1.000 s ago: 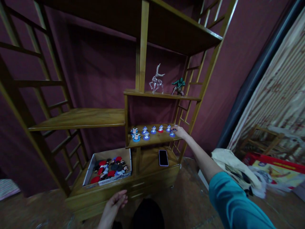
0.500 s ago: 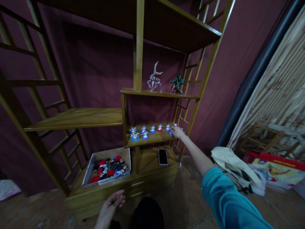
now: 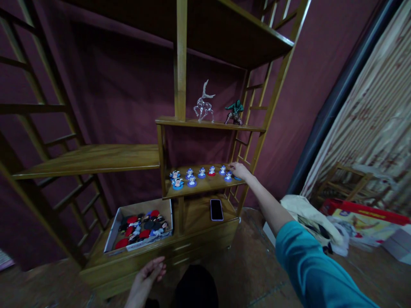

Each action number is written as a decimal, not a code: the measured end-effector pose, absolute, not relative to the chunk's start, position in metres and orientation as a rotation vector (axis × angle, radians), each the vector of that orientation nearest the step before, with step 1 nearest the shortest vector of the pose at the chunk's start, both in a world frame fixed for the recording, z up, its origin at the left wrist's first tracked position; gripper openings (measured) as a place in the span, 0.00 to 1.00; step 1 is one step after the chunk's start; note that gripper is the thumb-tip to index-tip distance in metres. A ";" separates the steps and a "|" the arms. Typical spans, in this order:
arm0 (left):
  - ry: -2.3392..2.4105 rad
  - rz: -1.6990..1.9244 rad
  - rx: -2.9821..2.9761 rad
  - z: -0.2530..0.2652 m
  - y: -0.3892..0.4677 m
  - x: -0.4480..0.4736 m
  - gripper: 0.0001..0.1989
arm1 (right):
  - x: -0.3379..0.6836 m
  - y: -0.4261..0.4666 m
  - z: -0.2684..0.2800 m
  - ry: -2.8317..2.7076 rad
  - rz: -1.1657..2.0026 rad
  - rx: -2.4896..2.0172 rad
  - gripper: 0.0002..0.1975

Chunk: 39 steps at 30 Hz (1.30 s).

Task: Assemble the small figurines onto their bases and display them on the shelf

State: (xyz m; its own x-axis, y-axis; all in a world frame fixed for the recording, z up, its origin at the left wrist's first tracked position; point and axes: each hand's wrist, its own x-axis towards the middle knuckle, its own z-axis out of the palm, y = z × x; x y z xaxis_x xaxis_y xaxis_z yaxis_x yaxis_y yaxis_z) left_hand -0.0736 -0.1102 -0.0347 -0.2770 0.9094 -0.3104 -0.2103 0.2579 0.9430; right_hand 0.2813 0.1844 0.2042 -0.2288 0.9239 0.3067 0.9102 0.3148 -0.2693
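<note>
Several small figurines (image 3: pixel 201 173) stand on the middle right shelf (image 3: pixel 205 185), most of them white and purple on round bases. At the right end of the group, my right hand (image 3: pixel 240 170) reaches to the back, its fingertips closed around a figurine that they mostly hide. Just in front of it stands a purple-based figurine (image 3: pixel 228 176), and a blue base shows partly beneath my wrist. My left hand (image 3: pixel 150 273) hangs low before the cabinet, fingers loosely bent and apart, with nothing visible in it.
An open cardboard box (image 3: pixel 111 233) of mixed figurines and a phone (image 3: pixel 216 210) lie on the lower shelf. Above stand a clear glass deer (image 3: pixel 204 105) and a green-cloaked figure (image 3: pixel 235 112). A pale cloth bag (image 3: pixel 308 216) and a red box (image 3: pixel 369 211) are on the right.
My right hand has moved from the front figurine toward the back right, uncovering that front figurine. The view has shifted slightly; my left hand stays low in about the same pose.
</note>
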 end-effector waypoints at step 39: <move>1.433 1.291 0.687 -0.035 -0.110 -0.078 0.30 | 0.329 0.181 0.197 -1.984 -0.079 -1.598 0.16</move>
State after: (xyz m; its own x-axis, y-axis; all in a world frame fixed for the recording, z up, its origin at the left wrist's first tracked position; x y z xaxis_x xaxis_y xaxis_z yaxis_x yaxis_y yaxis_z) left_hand -0.0777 -0.1101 -0.0348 -0.2946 0.9030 -0.3129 -0.2178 0.2553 0.9420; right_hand 0.3295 0.1807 0.1974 -0.1100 0.8754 0.4707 0.9102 0.2790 -0.3062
